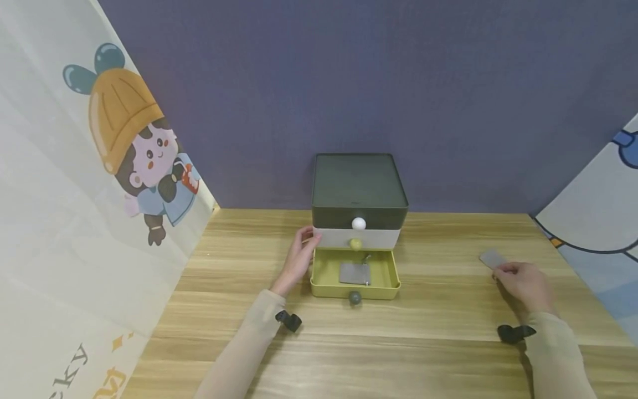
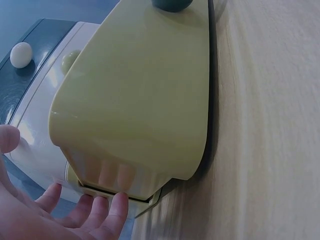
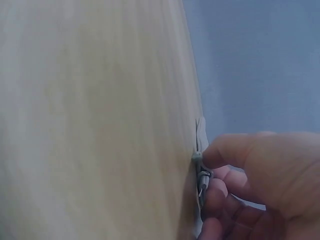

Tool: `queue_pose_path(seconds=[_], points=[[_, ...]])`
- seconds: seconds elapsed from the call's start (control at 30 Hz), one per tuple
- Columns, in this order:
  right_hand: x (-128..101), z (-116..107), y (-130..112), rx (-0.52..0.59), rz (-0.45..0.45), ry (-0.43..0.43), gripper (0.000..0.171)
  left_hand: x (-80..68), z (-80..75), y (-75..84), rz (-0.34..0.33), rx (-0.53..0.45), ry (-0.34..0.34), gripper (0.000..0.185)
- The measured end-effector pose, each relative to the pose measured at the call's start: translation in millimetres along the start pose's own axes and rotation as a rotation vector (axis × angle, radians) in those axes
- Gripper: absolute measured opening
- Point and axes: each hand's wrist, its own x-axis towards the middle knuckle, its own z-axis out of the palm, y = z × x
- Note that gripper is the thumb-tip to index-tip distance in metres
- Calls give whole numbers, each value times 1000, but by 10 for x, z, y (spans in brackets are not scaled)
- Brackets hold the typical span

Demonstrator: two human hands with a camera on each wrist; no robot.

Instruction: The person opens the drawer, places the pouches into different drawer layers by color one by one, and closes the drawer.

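The small flat grey card (image 1: 492, 258) lies on the light wooden table (image 1: 428, 321) well to the right of the drawers, and my right hand (image 1: 522, 282) has it at its near edge: in the right wrist view my thumb and curled fingertips (image 3: 215, 192) pinch that thin grey edge (image 3: 201, 172) against the tabletop, with a bit of metal showing at the pinch. A second flat grey piece (image 1: 354, 273) with a small metal clip at its corner lies inside the pulled-out yellow bottom drawer (image 1: 355, 289) of the three-tier plastic drawer box (image 1: 359, 191), which stands at the back middle of the table against the blue-grey wall (image 1: 349, 77). That drawer carries a dark green round knob (image 1: 354, 297) on its front. Above it the pale cream middle drawer (image 1: 369, 238) with a yellow knob (image 1: 355, 243) is pushed in, and the dark green top tier (image 1: 359, 183) bears a white knob (image 1: 358, 224). My left hand (image 1: 299, 256) rests against the left side of the box, fingers (image 2: 112, 212) straight and spread, tips touching the corner where the yellow drawer meets the body, holding nothing. A cartoon-printed fabric panel (image 1: 124, 133) hangs at the left, another panel (image 1: 603, 210) at the right
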Motion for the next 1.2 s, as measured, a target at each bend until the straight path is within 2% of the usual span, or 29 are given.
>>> queue_pose_path(seconds=[0.37, 0.7, 1.0, 1.2], points=[[-40, 5, -80, 24, -81, 40, 46, 21, 2, 20, -7, -1, 5, 57], [-68, -24, -152, 78, -99, 5, 57, 2, -4, 15, -17, 3, 1, 58], [-90, 30, -324, 116, -182, 99, 38, 10, -8, 5, -17, -9, -3, 57], [-108, 22, -398, 146, -213, 129, 40, 11, -2, 6, -12, -11, -6, 57]])
